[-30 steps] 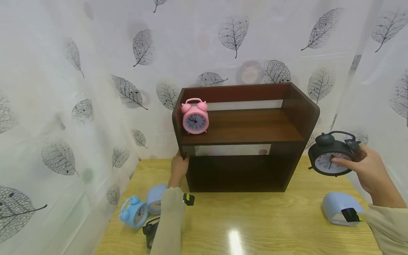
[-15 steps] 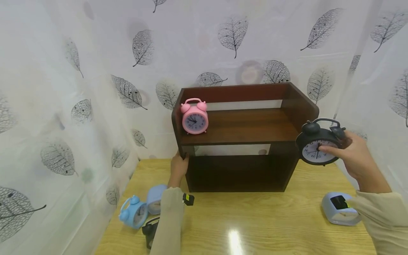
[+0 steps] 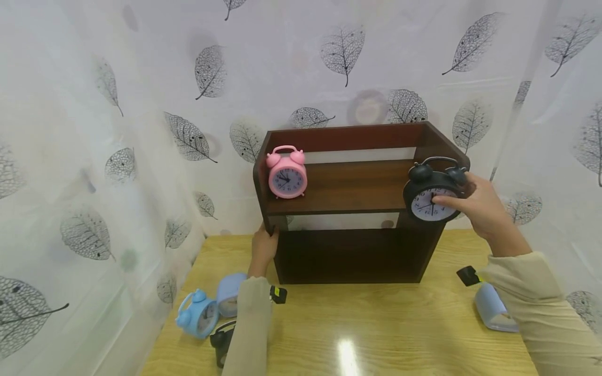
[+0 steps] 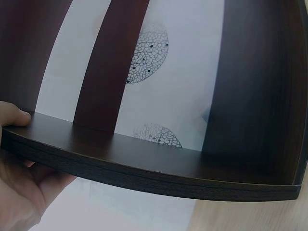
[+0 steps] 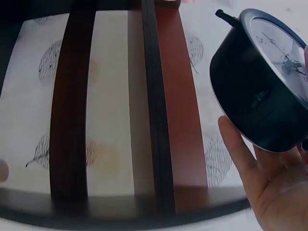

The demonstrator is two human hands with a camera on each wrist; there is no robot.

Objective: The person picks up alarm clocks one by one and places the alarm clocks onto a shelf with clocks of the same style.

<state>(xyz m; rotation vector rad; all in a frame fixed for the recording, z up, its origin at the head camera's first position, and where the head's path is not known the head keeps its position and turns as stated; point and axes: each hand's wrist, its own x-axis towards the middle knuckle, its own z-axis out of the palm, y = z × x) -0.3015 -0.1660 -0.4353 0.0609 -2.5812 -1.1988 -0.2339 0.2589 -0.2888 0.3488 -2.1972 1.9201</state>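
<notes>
A black twin-bell alarm clock (image 3: pixel 425 196) is in my right hand (image 3: pixel 486 209), thumb over its dial and fingers behind. In the head view it hangs before the right end of the upper board of a dark brown wooden shelf (image 3: pixel 357 211). The right wrist view shows the black clock (image 5: pixel 255 91) tilted, with the fingers (image 5: pixel 240 154) under its back. My left hand (image 3: pixel 264 245) grips the shelf's left side panel, the thumb on one face and the fingers on the other, as the left wrist view shows (image 4: pixel 24 183). A pink alarm clock (image 3: pixel 288 177) stands at the upper board's left end.
Left on the wooden table (image 3: pixel 376 334) are a light blue twin-bell clock (image 3: pixel 199 316), a bluish box-shaped clock (image 3: pixel 229 295) and a black clock (image 3: pixel 220 344), partly behind the left sleeve. Another bluish clock (image 3: pixel 494 310) sits at the right, partly covered by the right sleeve. A leaf-print curtain (image 3: pixel 141 78) hangs behind.
My right hand has carried the black alarm clock leftward and up, from right of the shelf to in front of its right end. The left hand stays on the side panel.
</notes>
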